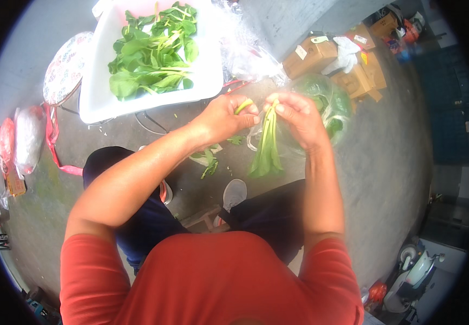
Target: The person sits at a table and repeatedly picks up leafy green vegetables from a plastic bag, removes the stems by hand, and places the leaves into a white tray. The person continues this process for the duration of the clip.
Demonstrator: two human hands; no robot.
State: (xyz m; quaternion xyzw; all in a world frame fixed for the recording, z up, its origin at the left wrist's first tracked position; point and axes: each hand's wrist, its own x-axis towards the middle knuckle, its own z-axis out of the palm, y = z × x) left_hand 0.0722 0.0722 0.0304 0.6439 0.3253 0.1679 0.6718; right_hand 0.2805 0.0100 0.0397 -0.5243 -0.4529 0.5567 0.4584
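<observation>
My left hand (234,115) pinches a yellow-green leaf stalk piece (243,106) between its fingers. Close to its right, my right hand (297,115) grips a bunch of leafy greens (268,150) by the stem end, with the leaves hanging down. Ahead and to the left stands a white plastic tub (149,101) with many loose green leaves (153,57) inside. Behind my right hand a clear plastic bag (336,105) holds more greens. Scraps of leaf (210,162) lie on the concrete floor below my hands.
Crumpled clear plastic (250,53) lies right of the tub. Cardboard boxes (313,57) with a whitish glove (345,53) are beyond the bag. A round patterned stool top (67,67) and a red strap (55,150) are at left. A scooter (411,276) stands at lower right.
</observation>
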